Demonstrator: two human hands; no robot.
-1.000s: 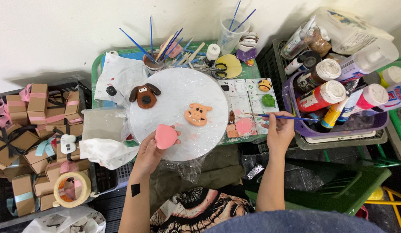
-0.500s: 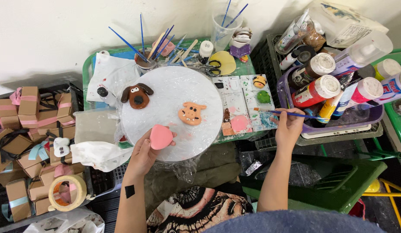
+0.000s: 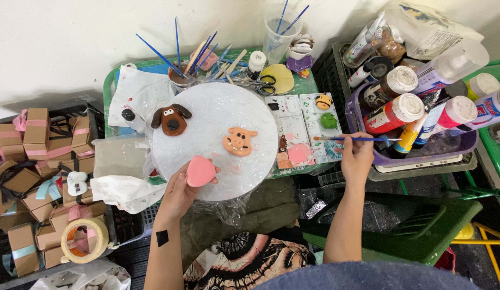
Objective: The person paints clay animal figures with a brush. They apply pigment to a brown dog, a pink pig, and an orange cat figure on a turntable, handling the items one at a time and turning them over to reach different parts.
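Pink clay piece (image 3: 200, 171) sits at the round board's (image 3: 215, 139) seven o'clock edge, pinched in the left hand (image 3: 180, 194). Wet paint could smear under that thumb. The right hand (image 3: 357, 158), at three o'clock, is clamped on a brush (image 3: 352, 139) over the palette (image 3: 301, 129). Crowded paint bottles (image 3: 395, 113) beside it could tip; the orange figure (image 3: 239, 141) and brown dog (image 3: 171, 118) risk drips.

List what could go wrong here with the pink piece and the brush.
The left hand holds the pink piece over the round board's edge, so it might drop. The brush in the right hand has a loaded tip above the paint tray and might drip.
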